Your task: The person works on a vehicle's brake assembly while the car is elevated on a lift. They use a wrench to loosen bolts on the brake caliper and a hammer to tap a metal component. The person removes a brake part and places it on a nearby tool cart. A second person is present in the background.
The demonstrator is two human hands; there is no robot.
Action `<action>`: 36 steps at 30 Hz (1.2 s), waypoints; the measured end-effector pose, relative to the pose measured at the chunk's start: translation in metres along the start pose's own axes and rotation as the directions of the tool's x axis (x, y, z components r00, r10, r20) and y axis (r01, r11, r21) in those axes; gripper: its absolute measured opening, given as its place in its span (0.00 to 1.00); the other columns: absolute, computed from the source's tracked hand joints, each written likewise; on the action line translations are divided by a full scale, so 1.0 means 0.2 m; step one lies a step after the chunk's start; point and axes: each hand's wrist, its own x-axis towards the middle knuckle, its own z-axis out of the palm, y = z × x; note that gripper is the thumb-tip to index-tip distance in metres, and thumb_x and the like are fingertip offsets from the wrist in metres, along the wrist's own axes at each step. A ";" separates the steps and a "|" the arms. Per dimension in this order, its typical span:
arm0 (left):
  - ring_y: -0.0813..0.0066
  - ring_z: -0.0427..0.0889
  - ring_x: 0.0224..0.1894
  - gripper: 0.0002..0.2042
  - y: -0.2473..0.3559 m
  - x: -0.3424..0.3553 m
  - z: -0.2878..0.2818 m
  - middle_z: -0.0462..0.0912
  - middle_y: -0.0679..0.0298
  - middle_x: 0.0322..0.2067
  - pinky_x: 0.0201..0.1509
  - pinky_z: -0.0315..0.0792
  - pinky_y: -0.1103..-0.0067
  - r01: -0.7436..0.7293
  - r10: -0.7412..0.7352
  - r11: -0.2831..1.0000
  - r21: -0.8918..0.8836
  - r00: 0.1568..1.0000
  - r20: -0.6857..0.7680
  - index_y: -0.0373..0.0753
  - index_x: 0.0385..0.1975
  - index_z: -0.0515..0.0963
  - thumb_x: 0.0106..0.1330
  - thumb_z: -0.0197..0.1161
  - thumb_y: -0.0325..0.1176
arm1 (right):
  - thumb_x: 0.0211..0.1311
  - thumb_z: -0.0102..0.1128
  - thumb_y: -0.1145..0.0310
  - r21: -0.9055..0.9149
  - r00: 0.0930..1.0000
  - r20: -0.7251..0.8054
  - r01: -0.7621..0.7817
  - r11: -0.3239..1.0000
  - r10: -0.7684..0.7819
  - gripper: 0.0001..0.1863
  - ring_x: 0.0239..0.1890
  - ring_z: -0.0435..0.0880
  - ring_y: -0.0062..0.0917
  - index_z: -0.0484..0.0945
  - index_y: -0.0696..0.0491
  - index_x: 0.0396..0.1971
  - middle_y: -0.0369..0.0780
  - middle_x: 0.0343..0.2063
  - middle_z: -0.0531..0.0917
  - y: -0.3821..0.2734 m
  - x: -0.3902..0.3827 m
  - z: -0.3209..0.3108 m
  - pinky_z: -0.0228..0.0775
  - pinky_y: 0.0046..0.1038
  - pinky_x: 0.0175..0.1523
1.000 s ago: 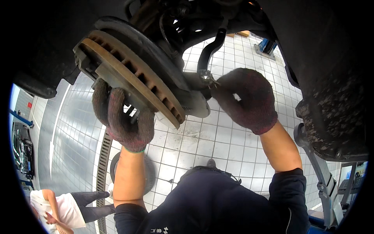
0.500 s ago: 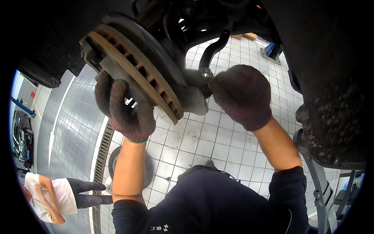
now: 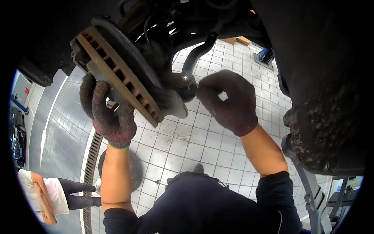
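Brake disc (image 3: 117, 74): left of centre, tilted | my left hand (image 3: 111, 123): fingers curled at its left side, I can't tell how firmly | my right hand (image 3: 230, 102): pinching beside the curved rod's (image 3: 196, 54) near end, contents unclear | 1 tire (image 3: 135, 173): floor, near left

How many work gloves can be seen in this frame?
2: one on the left hand, at the rusty brake disc; the other on the right hand, near the lower end of the curved dark bar. No others show.
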 end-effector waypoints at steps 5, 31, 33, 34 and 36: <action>0.45 0.67 0.71 0.27 0.01 0.01 0.01 0.66 0.42 0.68 0.69 0.68 0.61 -0.025 0.025 0.999 0.033 1.000 -0.010 0.32 0.66 0.70 0.68 0.64 0.35 | 0.55 0.75 0.62 0.004 1.000 0.009 -0.008 1.000 0.008 0.08 0.24 0.85 0.31 0.87 0.51 0.25 0.39 0.20 0.85 -0.03 0.06 -0.01 0.73 0.32 0.30; 0.53 0.73 0.69 0.31 -0.15 -0.17 -0.05 0.75 0.54 0.65 0.76 0.62 0.56 0.019 -0.039 0.960 0.279 0.997 0.069 0.41 0.68 0.68 0.70 0.65 0.49 | 0.49 0.76 0.66 -0.050 0.986 0.136 0.104 0.993 -0.097 0.08 0.24 0.83 0.26 0.87 0.48 0.31 0.35 0.24 0.86 0.04 0.06 -0.01 0.71 0.30 0.31; 0.53 0.72 0.69 0.32 -0.17 -0.17 -0.05 0.74 0.54 0.65 0.76 0.62 0.56 0.019 -0.041 0.960 0.278 0.996 0.074 0.41 0.68 0.68 0.69 0.65 0.50 | 0.45 0.74 0.74 -0.042 0.985 0.135 0.110 0.993 -0.103 0.10 0.26 0.83 0.27 0.86 0.48 0.31 0.34 0.26 0.85 0.02 0.07 -0.01 0.71 0.29 0.30; 0.52 0.72 0.69 0.32 -0.18 -0.18 -0.04 0.74 0.54 0.65 0.76 0.62 0.56 0.018 -0.042 0.961 0.277 0.996 0.082 0.41 0.68 0.68 0.69 0.65 0.50 | 0.46 0.74 0.74 -0.081 0.982 0.157 0.120 0.989 -0.106 0.10 0.26 0.83 0.27 0.86 0.48 0.32 0.34 0.27 0.86 0.01 0.07 -0.02 0.71 0.30 0.30; 0.52 0.72 0.69 0.32 -0.20 -0.19 -0.05 0.74 0.54 0.65 0.76 0.62 0.55 0.020 -0.044 0.960 0.280 0.996 0.082 0.41 0.68 0.68 0.69 0.65 0.51 | 0.48 0.74 0.73 -0.154 0.972 0.202 0.155 0.976 -0.122 0.10 0.27 0.84 0.27 0.87 0.49 0.33 0.35 0.28 0.87 -0.01 0.06 -0.02 0.72 0.30 0.32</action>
